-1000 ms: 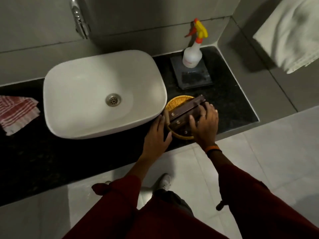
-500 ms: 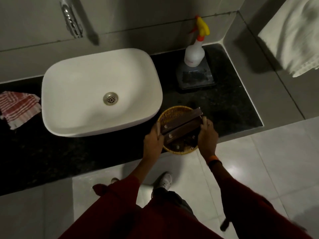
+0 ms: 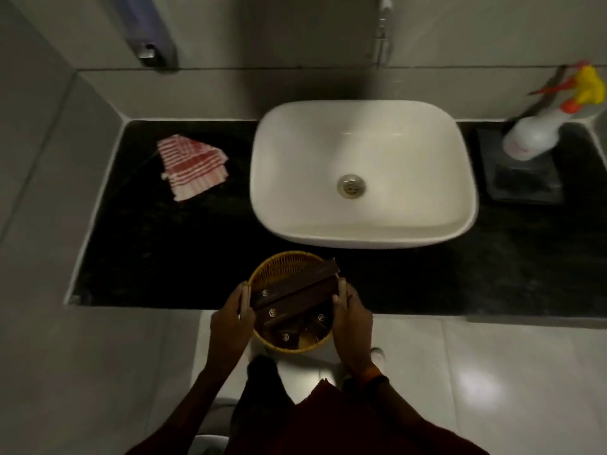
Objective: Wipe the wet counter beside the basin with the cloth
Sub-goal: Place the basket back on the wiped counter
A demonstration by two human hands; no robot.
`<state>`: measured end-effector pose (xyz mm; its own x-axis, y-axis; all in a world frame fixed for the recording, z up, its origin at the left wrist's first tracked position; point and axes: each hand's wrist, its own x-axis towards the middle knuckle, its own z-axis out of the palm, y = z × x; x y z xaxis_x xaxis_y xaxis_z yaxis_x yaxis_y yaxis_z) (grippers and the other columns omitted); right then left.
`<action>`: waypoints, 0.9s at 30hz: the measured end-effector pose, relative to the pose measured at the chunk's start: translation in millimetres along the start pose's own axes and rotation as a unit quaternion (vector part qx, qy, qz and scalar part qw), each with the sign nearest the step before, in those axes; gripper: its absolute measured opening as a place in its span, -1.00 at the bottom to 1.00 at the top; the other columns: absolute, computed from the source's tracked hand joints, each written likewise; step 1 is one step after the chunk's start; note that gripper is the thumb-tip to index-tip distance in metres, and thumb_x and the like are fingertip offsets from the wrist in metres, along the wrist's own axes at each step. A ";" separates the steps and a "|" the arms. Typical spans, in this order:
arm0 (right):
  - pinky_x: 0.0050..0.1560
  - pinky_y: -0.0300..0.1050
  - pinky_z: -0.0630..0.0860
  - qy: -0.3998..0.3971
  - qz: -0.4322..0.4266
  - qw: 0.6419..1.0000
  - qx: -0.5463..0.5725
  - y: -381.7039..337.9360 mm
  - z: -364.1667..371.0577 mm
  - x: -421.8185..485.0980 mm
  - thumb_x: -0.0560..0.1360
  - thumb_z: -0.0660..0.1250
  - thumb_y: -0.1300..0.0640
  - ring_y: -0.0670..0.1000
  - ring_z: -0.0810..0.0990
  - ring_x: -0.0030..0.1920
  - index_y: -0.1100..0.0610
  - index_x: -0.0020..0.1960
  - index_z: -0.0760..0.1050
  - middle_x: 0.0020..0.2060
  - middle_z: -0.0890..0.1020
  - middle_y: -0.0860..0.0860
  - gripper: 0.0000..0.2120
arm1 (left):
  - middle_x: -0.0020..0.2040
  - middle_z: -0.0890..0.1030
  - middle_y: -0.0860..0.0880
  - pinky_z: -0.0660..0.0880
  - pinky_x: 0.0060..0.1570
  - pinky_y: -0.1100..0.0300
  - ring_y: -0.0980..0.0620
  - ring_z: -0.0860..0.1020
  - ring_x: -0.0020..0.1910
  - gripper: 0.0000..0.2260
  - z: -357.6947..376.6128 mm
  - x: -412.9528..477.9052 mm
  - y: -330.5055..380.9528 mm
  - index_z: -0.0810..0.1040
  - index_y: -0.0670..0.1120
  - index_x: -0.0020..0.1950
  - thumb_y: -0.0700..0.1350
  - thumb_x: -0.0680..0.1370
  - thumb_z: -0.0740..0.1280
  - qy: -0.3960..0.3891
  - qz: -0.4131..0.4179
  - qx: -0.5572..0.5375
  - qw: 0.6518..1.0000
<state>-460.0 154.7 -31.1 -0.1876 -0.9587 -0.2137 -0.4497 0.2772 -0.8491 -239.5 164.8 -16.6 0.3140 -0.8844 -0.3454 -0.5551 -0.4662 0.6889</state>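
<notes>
Red-striped cloth (image 3: pixel 192 167) lies well left of both hands' grip clasping the basket (image 3: pixel 289 302).

You've got a woven wicker basket (image 3: pixel 289 267) between your hands, rough weave, yellow. Dark matt boxes (image 3: pixel 295 292) inside it, look like card. Counter (image 3: pixel 157 251) beyond the basket is black polished stone, speckled. Cloth (image 3: pixel 192 167) further left: red-white striped woven fabric, matt. Basin (image 3: pixel 361 159) is glossy white ceramic with a metal drain (image 3: pixel 350 184). Spray bottle (image 3: pixel 528 137) far right: white plastic.
</notes>
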 end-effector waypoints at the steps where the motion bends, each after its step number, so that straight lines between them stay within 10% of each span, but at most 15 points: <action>1: -0.07 -0.25 0.60 -0.012 -0.005 1.000 -0.006 -15.3 26.4 2.1 0.70 0.17 0.17 -0.13 0.66 -0.05 0.16 0.36 0.48 0.02 0.65 -0.03 -0.73 | -0.03 0.65 -0.06 0.44 -0.25 0.45 0.09 0.62 -0.15 -0.55 -22.8 14.2 -14.2 0.46 -0.08 0.43 -0.33 0.56 0.30 0.013 0.003 0.010 1.000; 8: 0.09 0.15 0.62 -0.016 0.027 0.999 -0.033 -119.7 177.3 34.3 0.67 0.23 0.17 0.24 0.68 0.07 0.24 0.28 0.53 0.06 0.70 0.22 -0.75 | 0.18 0.63 -0.25 0.48 0.07 0.17 -0.17 0.61 0.14 -0.52 -149.6 115.7 -82.5 0.40 -0.15 0.49 -0.32 0.56 0.31 0.022 -0.019 0.005 1.000; 19: 0.26 -0.02 0.48 0.052 0.085 0.994 -0.033 -169.0 221.4 59.5 0.66 0.26 -0.02 0.12 0.58 0.29 0.07 0.38 0.48 0.24 0.64 0.05 -0.67 | 0.36 0.56 -0.17 0.49 0.34 -0.02 -0.21 0.53 0.35 -0.50 -199.7 182.6 -86.1 0.38 -0.06 0.51 -0.06 0.58 0.38 -0.043 -0.069 -0.054 0.995; 27: 0.22 0.06 0.57 0.015 -0.077 0.992 -0.098 -233.7 249.7 173.1 0.63 0.32 0.18 0.09 0.67 0.13 0.17 0.20 0.63 0.13 0.71 0.11 -0.80 | 0.28 0.59 -0.15 0.46 0.24 0.05 -0.09 0.55 0.25 -0.64 -201.0 310.2 -34.4 0.46 -0.24 0.40 -0.15 0.62 0.31 -0.002 -0.044 -0.113 0.993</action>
<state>-169.3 -91.8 9.7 -0.1275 -0.9892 -0.0722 -0.6360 0.1374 -0.7594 31.9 -88.6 -19.3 0.3499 -0.8406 -0.4136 -0.3380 -0.5250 0.7811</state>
